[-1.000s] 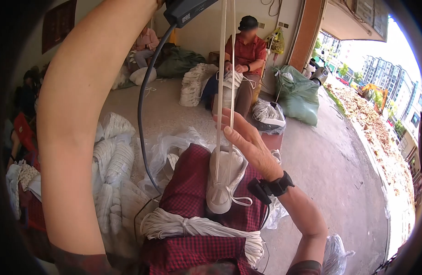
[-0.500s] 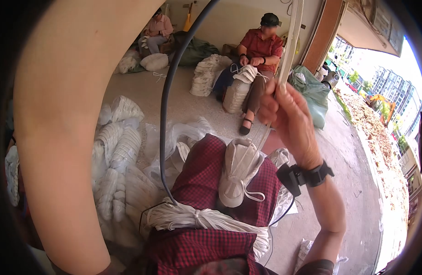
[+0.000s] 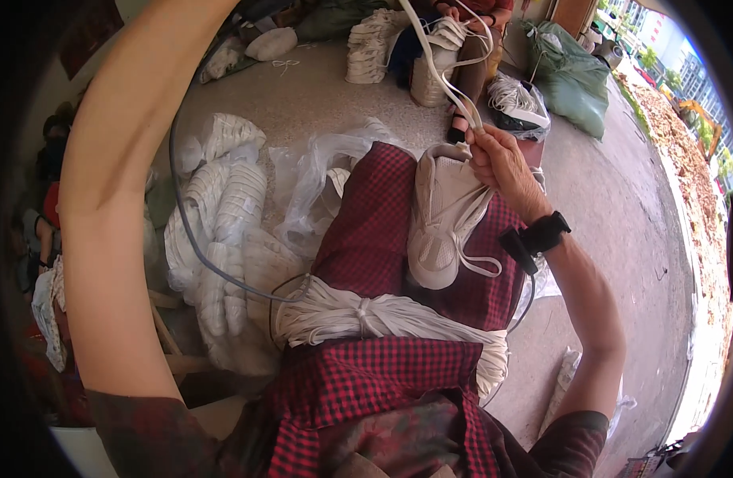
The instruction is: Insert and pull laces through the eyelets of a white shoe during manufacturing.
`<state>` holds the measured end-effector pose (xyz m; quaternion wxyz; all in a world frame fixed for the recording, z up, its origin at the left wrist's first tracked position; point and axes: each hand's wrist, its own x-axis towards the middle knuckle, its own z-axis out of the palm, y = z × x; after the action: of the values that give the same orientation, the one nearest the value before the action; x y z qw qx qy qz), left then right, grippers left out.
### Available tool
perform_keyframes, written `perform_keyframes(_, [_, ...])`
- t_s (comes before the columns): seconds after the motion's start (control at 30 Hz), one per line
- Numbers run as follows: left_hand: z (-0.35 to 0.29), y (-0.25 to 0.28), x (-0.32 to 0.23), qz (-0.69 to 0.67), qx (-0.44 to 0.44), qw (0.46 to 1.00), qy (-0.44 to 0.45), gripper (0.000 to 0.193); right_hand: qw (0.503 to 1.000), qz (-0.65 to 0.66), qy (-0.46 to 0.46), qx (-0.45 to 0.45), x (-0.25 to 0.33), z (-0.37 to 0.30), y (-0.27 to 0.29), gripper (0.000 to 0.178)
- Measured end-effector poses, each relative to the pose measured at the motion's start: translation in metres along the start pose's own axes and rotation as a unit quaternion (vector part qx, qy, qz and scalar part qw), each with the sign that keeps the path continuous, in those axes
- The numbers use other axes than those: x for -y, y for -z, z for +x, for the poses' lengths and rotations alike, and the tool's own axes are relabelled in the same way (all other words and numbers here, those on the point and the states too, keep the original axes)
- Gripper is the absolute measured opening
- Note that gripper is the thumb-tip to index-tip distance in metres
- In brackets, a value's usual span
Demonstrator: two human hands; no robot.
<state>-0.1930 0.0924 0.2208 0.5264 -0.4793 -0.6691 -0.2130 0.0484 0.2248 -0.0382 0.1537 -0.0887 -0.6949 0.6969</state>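
A white lace-up sneaker (image 3: 438, 259) lies toe toward me across my knees, on a red-and-black checked apron (image 3: 362, 219). My right hand (image 3: 500, 163) is closed around a white shoelace (image 3: 436, 68) just above the shoe's opening. From there the lace runs up and left past the top edge, and part of it loops to the right. A strand also lies loose beside the sneaker's toe. My left arm (image 3: 115, 207) stretches up past the top edge; its hand is out of view. Across my lap rests a tied bundle of white laces (image 3: 366, 317).
Stacked white shoe uppers (image 3: 223, 215) and clear plastic sheeting (image 3: 306, 191) lie on the floor to the left. Ahead, a seated person (image 3: 494, 9) has white shoe parts on a pile. A bag of laces (image 3: 519, 103) and green sack (image 3: 569, 80) stand right. A black cable (image 3: 183, 207) hangs left.
My view has tipped downward. My right hand has come down close to the sneaker's opening, still gripping the lace. My left arm stays raised, and the lace now curves more loosely.
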Motion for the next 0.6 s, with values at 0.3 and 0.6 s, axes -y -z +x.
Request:
perform_keyframes(0.3, [-0.301, 0.008, -0.143, -0.552, 0.405, 0.727, 0.046, 0.024, 0.992, -0.106, 0.053, -0.039, -0.027, 0.001, 0.002, 0.03])
perform_keyframes(0.6, [-0.303, -0.016, -0.118, -0.607, 0.517, 0.601, 0.049, 0.006, 0.989, -0.121, 0.042, -0.074, -0.013, -0.011, -0.006, 0.032])
